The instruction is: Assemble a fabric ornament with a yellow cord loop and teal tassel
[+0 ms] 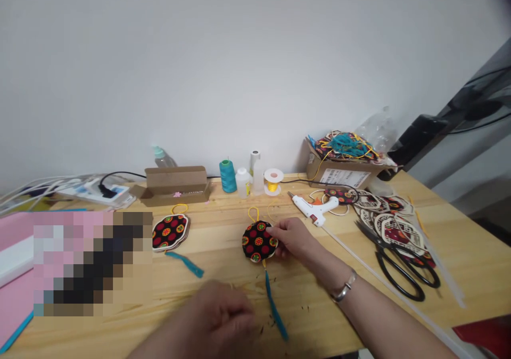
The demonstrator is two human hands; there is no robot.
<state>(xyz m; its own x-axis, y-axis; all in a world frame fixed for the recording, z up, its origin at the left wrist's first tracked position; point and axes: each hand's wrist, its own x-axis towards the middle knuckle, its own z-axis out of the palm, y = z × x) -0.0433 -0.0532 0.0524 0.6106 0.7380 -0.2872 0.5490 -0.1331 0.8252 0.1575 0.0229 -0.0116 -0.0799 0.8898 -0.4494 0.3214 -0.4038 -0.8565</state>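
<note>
Between the thumb and fingers of my right hand (295, 239) is the right edge of a round fabric pendant (258, 242), black with red, orange and green flower dots. A yellow cord loop (253, 213) tops it, and a teal tassel (275, 306) hangs below it toward the table's front. My left hand (223, 313) is in front and to the left, apart from the pendant. Motion blurs it; its fingers look curled, but their grip is unclear. Farther left lies a stack of similar pendants (171, 231) with its own teal tassel (186, 263).
Behind stand a brown box (178, 188), teal thread cone (228, 177), white bottle (243, 183) and yellow cord spool (273, 182). At right are a glue gun (317, 209), black scissors (395, 263), loose cut pieces (399, 234) and a filled carton (339, 172). A pixelated patch covers the left.
</note>
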